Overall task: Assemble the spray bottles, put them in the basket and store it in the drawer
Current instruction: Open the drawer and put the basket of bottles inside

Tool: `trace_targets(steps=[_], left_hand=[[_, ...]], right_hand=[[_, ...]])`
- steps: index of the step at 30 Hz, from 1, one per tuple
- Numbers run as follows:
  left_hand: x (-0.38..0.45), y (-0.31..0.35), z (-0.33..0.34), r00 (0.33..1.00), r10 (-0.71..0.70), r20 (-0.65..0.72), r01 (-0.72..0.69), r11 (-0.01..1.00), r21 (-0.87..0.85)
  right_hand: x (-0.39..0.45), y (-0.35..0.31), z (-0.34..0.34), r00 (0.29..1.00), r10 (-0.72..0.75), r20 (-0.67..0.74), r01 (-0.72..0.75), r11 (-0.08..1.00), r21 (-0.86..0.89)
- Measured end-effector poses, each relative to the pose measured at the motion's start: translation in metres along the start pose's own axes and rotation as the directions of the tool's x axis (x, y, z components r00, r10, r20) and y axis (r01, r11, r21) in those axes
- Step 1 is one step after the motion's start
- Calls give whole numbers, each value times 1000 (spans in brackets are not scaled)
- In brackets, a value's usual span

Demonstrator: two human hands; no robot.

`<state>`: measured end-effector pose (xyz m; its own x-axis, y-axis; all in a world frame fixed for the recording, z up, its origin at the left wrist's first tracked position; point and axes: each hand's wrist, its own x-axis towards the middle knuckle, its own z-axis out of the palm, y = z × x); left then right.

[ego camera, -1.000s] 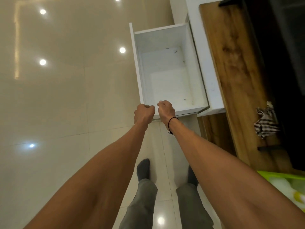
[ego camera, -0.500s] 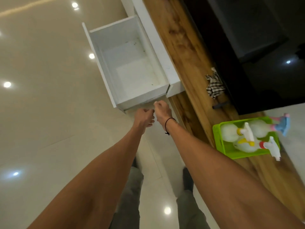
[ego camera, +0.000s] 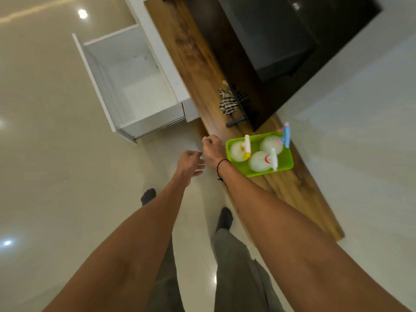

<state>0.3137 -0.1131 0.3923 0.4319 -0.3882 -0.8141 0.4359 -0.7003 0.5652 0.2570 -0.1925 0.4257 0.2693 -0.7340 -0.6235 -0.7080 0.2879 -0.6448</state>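
A lime-green basket point(ego camera: 286, 162) rests on the wooden counter point(ego camera: 198, 64) and holds three white spray bottles, one with a yellow collar point(ego camera: 236, 152), one with a red collar point(ego camera: 258, 162) and one with a blue-pink trigger point(ego camera: 271, 144). The white drawer point(ego camera: 135, 86) stands pulled out and empty at upper left. My right hand point(ego camera: 212, 148) is loosely curled, just left of the basket and apart from it. My left hand point(ego camera: 190, 163) hovers beside it over the floor, fingers apart, holding nothing.
A striped cloth point(ego camera: 228, 101) lies on the counter next to a dark recessed cooktop point(ego camera: 281, 41). The glossy tiled floor point(ego camera: 45, 154) spreads to the left. My socked feet point(ego camera: 148, 195) stand beside the counter's edge.
Both hands have let go of the drawer front and moved right toward the basket. The left hand's fingers have spread. The view has swung so the basket is near centre.
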Motion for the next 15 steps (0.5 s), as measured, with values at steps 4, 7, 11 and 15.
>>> trace_targets(steps=[4, 7, 11, 15], left_hand=[[-42, 3, 37, 1000, -4, -1, 4, 1000, -19], [-60, 5, 63, 1000, 10, 5, -10, 1000, -6], [-71, 11, 96, 1000, 17, 20, -17, 1000, 15], [-77, 17, 120, 999, 30, 22, -30, 999, 20]], right_hand=[[-32, 23, -48, 999, 26, 31, -27, 999, 28], [-45, 44, -82, 999, 41, 8, -42, 998, 46], [-47, 65, -124, 993, 85, -76, -76, 991, 114], [-42, 77, -162, 977, 98, -188, -58, 977, 206]])
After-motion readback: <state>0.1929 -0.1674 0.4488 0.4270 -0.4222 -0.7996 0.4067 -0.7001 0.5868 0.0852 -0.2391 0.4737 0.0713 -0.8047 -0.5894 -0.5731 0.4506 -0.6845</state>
